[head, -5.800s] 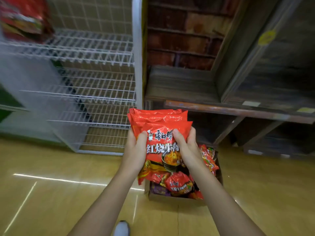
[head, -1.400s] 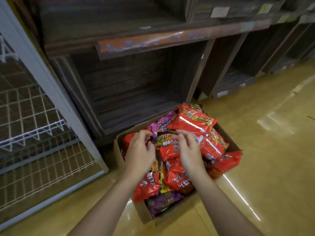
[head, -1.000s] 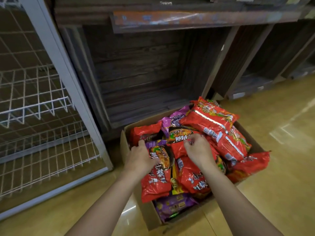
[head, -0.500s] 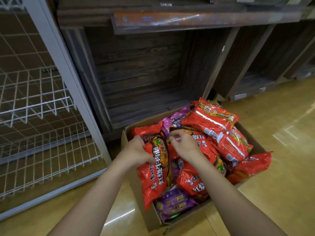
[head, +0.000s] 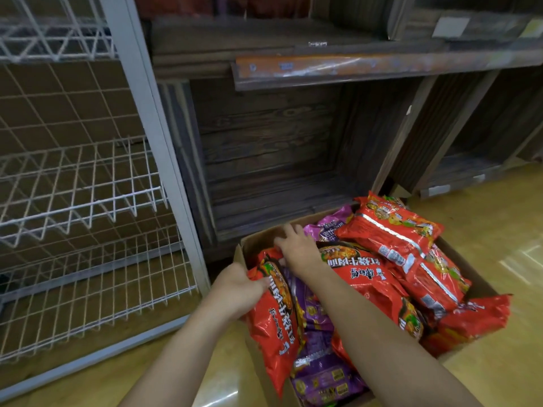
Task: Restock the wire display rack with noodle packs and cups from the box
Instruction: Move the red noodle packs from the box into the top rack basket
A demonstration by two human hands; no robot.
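A cardboard box (head: 258,239) on the floor holds several red and purple noodle packs. My left hand (head: 235,289) grips the upper edge of a red noodle pack (head: 276,321) that stands on its side along the box's left wall. My right hand (head: 296,245) lies with fingers spread at the back left of the box, resting on the packs beside a purple noodle pack (head: 330,226). The white wire display rack (head: 79,183) stands to the left, and the shelves I can see hold nothing.
A dark wooden shelf unit (head: 273,148) stands behind the box, with an orange price rail (head: 352,67) along its upper shelf. A grey metal post (head: 155,136) frames the rack's right side. Glossy yellow floor (head: 484,230) stretches to the right.
My left hand has pulled the red pack further to the box's left edge and tipped it on its side. My right hand has moved to the back left corner and spread its fingers.
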